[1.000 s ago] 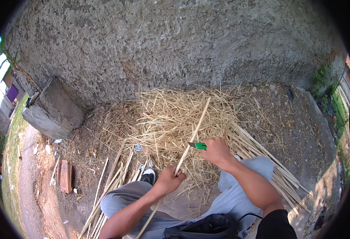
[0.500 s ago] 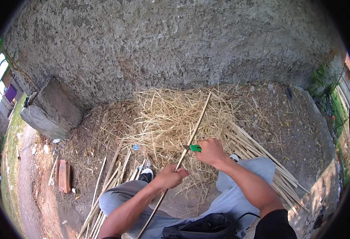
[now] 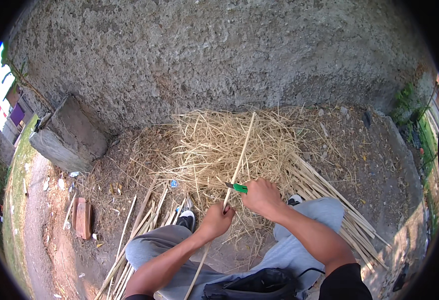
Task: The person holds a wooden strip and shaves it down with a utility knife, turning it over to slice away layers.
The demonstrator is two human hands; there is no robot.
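Observation:
My left hand grips a long pale cane stick that runs from between my knees up over the straw toward the wall. My right hand holds a green-handled knife, its short blade lying against the stick just above my left hand. Both hands sit close together over a heap of straw-like shavings. My grey trouser legs and dark shoes show below the hands.
A rough concrete wall fills the top. A concrete block stands at the left, a red brick lies on the dirt below it. Bundles of pale sticks lie at the right and lower left. A black bag rests on my lap.
My right hand with the knife has slid down the stick toward my left hand. The stick's far end has swung slightly left. My left hand has shifted a little to the right.

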